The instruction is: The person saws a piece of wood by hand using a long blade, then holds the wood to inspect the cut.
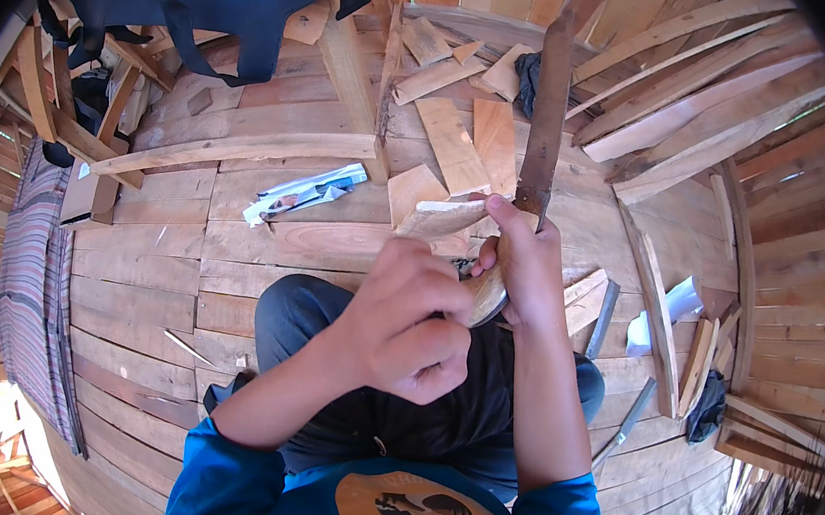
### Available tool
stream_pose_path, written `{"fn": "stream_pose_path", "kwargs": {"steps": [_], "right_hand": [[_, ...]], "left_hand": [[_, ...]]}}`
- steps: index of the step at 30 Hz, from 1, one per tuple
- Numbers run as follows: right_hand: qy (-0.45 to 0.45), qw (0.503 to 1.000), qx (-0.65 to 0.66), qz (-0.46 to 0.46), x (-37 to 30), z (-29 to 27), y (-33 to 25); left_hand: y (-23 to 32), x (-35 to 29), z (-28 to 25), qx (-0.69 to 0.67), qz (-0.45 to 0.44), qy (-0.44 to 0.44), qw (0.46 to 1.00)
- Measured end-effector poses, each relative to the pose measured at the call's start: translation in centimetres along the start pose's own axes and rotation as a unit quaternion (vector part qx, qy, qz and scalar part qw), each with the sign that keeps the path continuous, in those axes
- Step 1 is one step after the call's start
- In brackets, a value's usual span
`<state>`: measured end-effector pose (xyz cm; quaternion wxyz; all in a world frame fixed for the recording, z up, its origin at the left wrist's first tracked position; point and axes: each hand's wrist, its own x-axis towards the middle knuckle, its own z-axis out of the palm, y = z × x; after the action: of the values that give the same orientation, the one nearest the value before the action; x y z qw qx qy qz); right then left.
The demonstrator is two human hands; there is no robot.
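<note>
We judge the blade stiff and heavy, best held by the wooden handle our right hand wraps; our left hand curls, its hold unclear.

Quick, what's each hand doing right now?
Left hand: curled closed; can't tell if it's holding something.
Right hand: closed, holding a big knife.

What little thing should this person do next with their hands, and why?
Probably firm up the right hand on the wooden handle first. The long brown blade-like part extends well past that hand, so it may tip easily, and the curled left hand is close to the handle's lower end.
</note>
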<state>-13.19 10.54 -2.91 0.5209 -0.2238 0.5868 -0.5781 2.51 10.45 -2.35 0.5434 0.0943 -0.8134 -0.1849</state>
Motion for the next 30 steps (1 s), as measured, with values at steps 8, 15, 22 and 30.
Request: {"fn": "stream_pose_path", "kwargs": {"steps": [8, 15, 22, 30], "right_hand": [[0.007, 0.998, -0.004, -0.061, 1.2, -1.8, -1.4], [-0.011, 0.999, -0.035, -0.038, 1.2, -0.7, -1.7], [-0.052, 0.997, -0.042, -0.047, 0.6, -0.2, -1.5], [-0.066, 0.996, -0.026, -0.052, 0.1, 0.7, -1.6]], "left_hand": [[0.5, -6.2, 6.8, -0.032, -0.256, -0.286, 0.923], [-7.3, -13.1, 12.3, 0.211, -0.460, -0.536, 0.676], [-10.3, -17.0, 13.7, 0.028, -0.517, -0.537, 0.666], [-8.6, -12.7, 9.8, -0.262, -0.598, -0.606, 0.454]]}}
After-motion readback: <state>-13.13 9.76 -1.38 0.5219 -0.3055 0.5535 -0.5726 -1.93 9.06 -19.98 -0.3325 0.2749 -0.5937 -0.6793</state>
